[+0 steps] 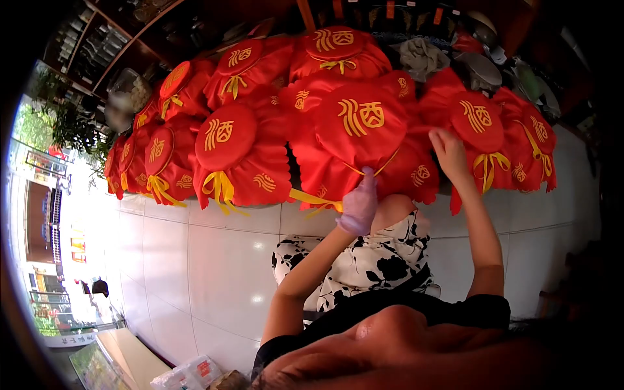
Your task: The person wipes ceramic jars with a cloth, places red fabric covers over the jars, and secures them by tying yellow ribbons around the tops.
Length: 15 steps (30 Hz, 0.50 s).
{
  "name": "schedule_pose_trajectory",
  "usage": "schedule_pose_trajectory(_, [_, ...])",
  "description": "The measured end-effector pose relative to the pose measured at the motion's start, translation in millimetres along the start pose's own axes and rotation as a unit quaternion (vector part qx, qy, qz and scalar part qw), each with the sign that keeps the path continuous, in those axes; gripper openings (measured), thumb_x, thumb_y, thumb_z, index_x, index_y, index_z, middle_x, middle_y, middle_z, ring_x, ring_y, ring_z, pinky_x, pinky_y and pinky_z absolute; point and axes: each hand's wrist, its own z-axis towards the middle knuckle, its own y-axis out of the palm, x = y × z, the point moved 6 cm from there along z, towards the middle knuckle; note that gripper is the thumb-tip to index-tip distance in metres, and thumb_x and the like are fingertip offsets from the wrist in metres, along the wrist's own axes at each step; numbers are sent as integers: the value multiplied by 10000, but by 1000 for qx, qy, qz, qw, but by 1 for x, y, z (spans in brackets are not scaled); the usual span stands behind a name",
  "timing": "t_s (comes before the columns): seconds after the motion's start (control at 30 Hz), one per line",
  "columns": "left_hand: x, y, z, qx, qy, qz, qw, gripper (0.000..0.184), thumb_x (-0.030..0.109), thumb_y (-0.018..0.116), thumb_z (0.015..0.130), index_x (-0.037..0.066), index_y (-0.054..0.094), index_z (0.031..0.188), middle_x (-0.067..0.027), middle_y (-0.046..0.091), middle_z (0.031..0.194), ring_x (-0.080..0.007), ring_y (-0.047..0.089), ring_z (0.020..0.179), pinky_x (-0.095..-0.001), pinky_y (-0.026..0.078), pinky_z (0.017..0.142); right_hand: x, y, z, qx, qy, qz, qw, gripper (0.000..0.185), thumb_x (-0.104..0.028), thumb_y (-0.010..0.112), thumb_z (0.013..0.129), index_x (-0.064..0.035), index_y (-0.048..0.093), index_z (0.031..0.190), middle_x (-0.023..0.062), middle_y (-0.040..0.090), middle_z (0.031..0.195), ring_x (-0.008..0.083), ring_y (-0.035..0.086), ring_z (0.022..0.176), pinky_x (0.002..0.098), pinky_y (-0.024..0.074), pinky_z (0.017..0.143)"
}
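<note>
In front of me stands a jar wrapped in a red cloth cover (pixel 338 146) with gold characters on its round top. A yellow ribbon (pixel 311 198) runs around the neck below that top, and its loose tail hangs to the left. My left hand (pixel 359 205), in a thin purple glove, is closed on the ribbon at the front of the neck. Bare and raised, my right hand (pixel 450 155) has its fingers pinched together beside the cover's right edge. What those fingers hold, if anything, is too small to make out.
Several more red-covered jars surround this one, such as one at left (pixel 225 138) and one at right (pixel 478 122), with yellow bows. A grey cloth (pixel 422 58) lies behind. Shelves (pixel 97 45) rise at the back left. Pale floor tiles (pixel 214 260) lie below.
</note>
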Motion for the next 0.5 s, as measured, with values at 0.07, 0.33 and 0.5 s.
schedule_pose_trajectory(0.07, [-12, -8, -6, 59, 19, -102, 993, 320, 283, 432, 876, 108, 465, 1141, -162, 610, 731, -342, 592, 658, -446, 456, 579, -15, -16, 26, 135, -159, 176, 962, 301, -222, 445, 888, -4, 551, 1066, 161, 559, 1086, 293, 519, 1033, 327, 412, 854])
schedule_pose_trajectory(0.33, [-35, 0, 3, 19, -71, -168, 983, 284, 259, 504, 849, 135, 505, 1103, -164, 596, 691, -353, 574, 613, -425, 454, 548, 44, 109, 160, -14, -39, 241, 970, 425, -307, 304, 930, -70, 381, 1275, 150, 336, 1339, 258, 349, 1221, 296, 271, 1000])
schedule_pose_trajectory(0.5, [-29, -15, 6, 87, 25, -52, 995, 351, 276, 539, 818, 118, 482, 1126, -135, 585, 721, -308, 580, 633, -424, 449, 535, 40, 96, 173, -34, -51, 169, 984, 441, -357, 363, 899, -20, 464, 1165, 161, 467, 1204, 302, 457, 1098, 314, 366, 903])
